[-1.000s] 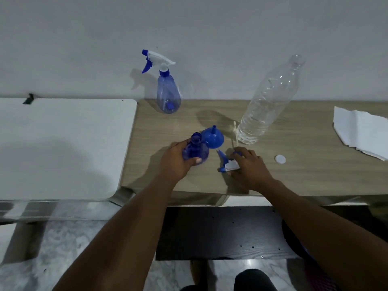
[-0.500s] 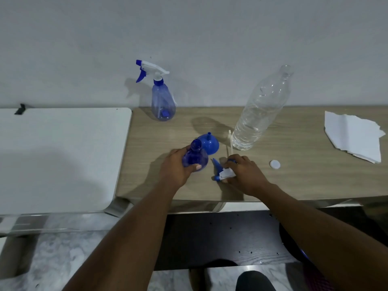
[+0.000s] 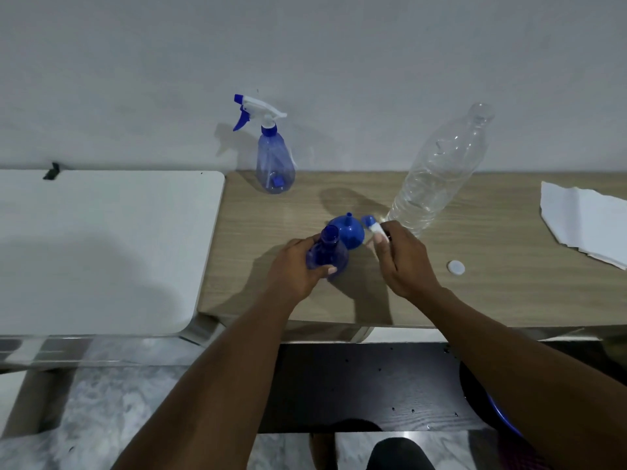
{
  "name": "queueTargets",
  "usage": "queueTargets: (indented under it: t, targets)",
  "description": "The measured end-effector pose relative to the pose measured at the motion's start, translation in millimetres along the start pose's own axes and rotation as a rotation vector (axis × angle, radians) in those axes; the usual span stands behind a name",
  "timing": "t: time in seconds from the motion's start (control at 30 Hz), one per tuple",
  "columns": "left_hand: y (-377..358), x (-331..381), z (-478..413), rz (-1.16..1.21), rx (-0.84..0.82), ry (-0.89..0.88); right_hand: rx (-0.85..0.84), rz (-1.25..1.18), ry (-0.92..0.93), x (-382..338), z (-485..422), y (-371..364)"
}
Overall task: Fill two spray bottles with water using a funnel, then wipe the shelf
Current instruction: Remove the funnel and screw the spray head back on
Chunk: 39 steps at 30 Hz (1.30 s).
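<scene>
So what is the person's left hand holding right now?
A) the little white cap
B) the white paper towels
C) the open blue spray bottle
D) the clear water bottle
C: the left hand wraps around the open blue spray bottle, its sprayer head off, while the clear water bottle, paper towels and white cap sit untouched on the shelf.

Both bare forearms are extended from the lower edge of the frame toward its centre. The left hand (image 3: 294,266) is closed around a blue object, thumb laid across its front. The right hand (image 3: 405,261) is held just right of centre, knuckles up, fingers curled around a small blue-and-white part.
</scene>
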State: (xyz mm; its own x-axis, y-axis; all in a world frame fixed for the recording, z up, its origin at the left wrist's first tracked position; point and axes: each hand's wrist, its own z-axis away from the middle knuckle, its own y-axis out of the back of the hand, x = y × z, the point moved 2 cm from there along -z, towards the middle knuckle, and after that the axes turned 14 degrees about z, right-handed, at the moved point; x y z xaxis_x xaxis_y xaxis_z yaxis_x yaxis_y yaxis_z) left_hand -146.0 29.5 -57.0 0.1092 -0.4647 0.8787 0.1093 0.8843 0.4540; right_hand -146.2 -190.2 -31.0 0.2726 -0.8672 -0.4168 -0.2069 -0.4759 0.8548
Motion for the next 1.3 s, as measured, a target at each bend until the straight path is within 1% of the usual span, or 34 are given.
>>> queueTargets:
  t: [0.1,0.2,0.27,0.37,0.5,0.57,0.7,0.83,0.9,1.1,1.2,1.3]
  targets:
    - [-2.9,-1.3,-1.3,0.007,-0.006,0.008,0.152,-0.072,-0.063,-8.1,-17.8,17.5]
    - [-3.2,-2.5,-1.8,0.026,-0.009,0.005,0.22,-0.122,-0.121,-16.7,-42.3,38.8]
    - [-3.6,-2.3,-0.6,0.034,-0.003,-0.002,0.207,-0.172,-0.147,-26.8,-58.3,55.3]
    - [-5.0,-0.1,-0.5,0.042,0.008,-0.006,0.175,-0.273,-0.138,-44.2,-79.9,80.3]
    - [-6.6,-1.2,-1.2,0.064,0.015,-0.009,0.061,-0.456,-0.106,-67.4,-97.7,99.5]
    - [-8.0,-3.0,-1.5,0.073,0.018,0.007,0.008,-0.48,-0.086,-77.0,-96.7,98.2]
    - [-6.7,-0.8,-2.6,0.046,0.022,0.037,0.008,-0.486,-0.099,-84.6,-95.4,87.7]
    - [-6.4,-1.1,-2.9,0.026,0.014,0.046,-0.037,-0.412,-0.08,-84.6,-90.9,76.1]
    - [-7.2,-0.7,-2.3,0.013,0.015,0.053,-0.103,-0.342,-0.068,-83.0,-87.1,68.4]
    - [-7.8,0.0,-3.0,-0.017,0.019,0.059,-0.279,0.075,0.134,-71.4,-79.3,30.9]
    - [-8.4,-0.9,-3.6,0.0,0.024,0.046,-0.314,0.144,0.234,-71.0,-73.5,19.4]
    - [-8.3,-1.5,-3.8,-0.003,0.026,0.052,-0.369,0.171,0.291,-74.1,-69.8,19.0]
